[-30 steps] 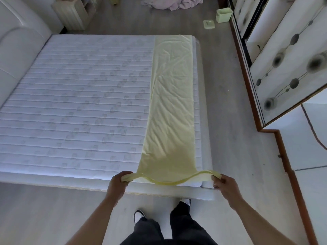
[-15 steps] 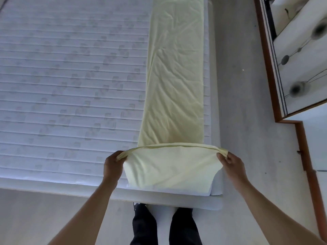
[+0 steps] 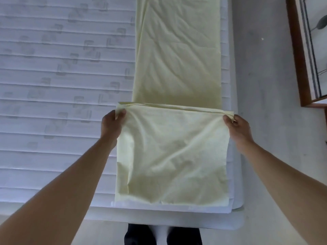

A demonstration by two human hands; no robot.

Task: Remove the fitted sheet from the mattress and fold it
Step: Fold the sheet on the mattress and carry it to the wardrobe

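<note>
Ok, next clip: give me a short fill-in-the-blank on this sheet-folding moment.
1. The folded sheet is pale ____ in colour.
2. It lies as a long strip on the quilted white ____.
3. The left hand and right hand each pinch one ____ of the sheet's near end.

Missing words: yellow; mattress; corner

The sheet (image 3: 177,50) is thin pale-yellow cloth, matt and softly creased, with a stitched hem along the folded-over edge. The mattress (image 3: 62,85) is white quilted fabric, matt, ribbed in padded rows with a faint grey woven pattern. The floor (image 3: 261,85) looks like smooth pale-grey boards with a dull finish. The wardrobe (image 3: 297,59) has a frame of reddish-brown wood, smooth and slightly glossy, around a white, shiny panel.
</note>
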